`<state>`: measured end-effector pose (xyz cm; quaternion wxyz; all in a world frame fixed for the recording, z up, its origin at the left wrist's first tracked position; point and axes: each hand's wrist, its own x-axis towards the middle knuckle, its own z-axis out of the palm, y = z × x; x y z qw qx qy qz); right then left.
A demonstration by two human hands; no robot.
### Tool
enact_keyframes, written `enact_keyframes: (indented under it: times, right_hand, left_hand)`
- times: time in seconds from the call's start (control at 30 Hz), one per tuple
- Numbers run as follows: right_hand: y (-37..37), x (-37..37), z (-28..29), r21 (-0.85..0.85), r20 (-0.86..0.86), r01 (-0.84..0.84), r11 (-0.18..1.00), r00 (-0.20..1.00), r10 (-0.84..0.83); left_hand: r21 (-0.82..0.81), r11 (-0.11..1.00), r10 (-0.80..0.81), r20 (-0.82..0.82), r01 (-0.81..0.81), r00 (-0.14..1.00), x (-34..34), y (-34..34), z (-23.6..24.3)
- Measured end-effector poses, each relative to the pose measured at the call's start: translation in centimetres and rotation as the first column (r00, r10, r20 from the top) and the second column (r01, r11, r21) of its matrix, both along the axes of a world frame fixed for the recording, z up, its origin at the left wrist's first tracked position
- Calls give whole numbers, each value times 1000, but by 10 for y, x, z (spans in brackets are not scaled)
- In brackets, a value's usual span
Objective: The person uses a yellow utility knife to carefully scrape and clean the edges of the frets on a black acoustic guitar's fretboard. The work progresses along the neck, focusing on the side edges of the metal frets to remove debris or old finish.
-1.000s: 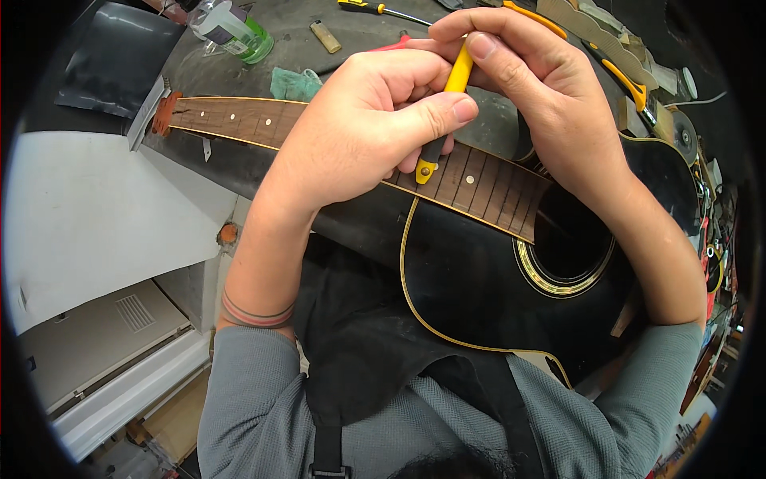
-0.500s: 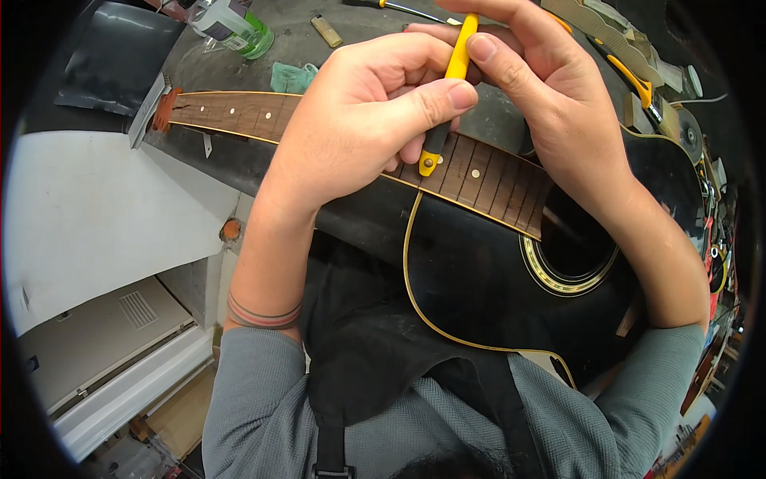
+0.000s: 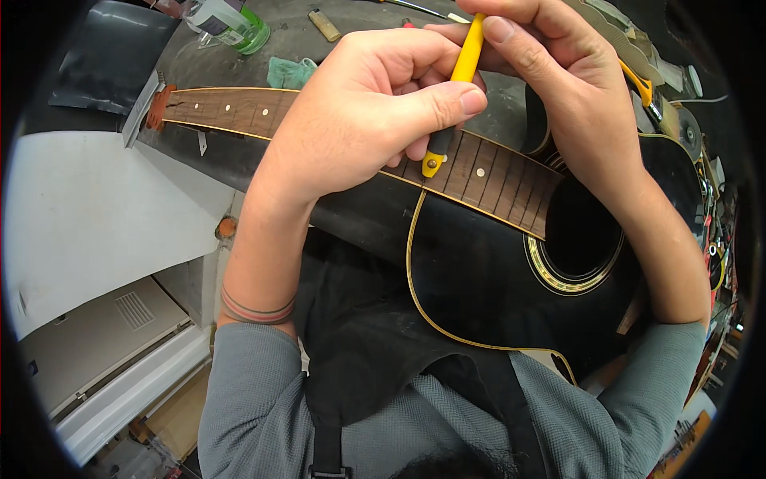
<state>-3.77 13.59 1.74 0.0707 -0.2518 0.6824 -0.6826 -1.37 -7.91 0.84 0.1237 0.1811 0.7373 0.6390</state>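
A black acoustic guitar (image 3: 487,287) lies in front of me, its fretboard (image 3: 499,185) running up to the left. Above the fretboard my left hand (image 3: 363,116) is closed round a slim yellow-and-black handled tool (image 3: 467,60), thumb along its side. The tool tilts, its lower yellow end with a small round rivet over the frets; I cannot tell if it touches them. My right hand (image 3: 558,76) is closed at the tool's upper end, thumb and fingers against it. Whatever lies behind those fingers is hidden, so the tool's exact kind does not show.
On the dark bench at the back are a bottle of green liquid (image 3: 243,30), a lighter (image 3: 324,25) and a green cloth (image 3: 290,73). A yellow-handled brush (image 3: 638,84) and a roll of tape (image 3: 688,132) lie beyond the guitar's body. A support (image 3: 144,109) stands by the neck's far end.
Both hands and the tool have shifted slightly right, and my right hand has turned a little at the tool's upper end. The grip of my left hand looks the same.
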Motion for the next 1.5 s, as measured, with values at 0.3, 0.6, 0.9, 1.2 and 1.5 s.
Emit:
enact_keyframes:
  times: [0.3,0.6,0.9,1.2,1.5]
  right_hand:
    - [-3,3,11,-28,150,-5,1000,989,9]
    - [-5,1,-13,-70,-146,50,996,987,-60]
    - [-2,2,-2,-1,-6,50,999,999,-50]
    - [-1,0,-18,131,-46,5,991,999,1]
    - [-3,2,-18,5,-77,-49,999,996,50]
  left_hand:
    - [6,1000,19,13,-19,1000,-1,2,0]
    - [300,949,-173,240,96,955,-7,-9,9]
    - [68,998,-3,6,3,1000,-1,-2,-1]
    - [33,999,17,130,-21,991,-3,0,7]
    - [126,992,15,123,-31,992,-1,-1,5]
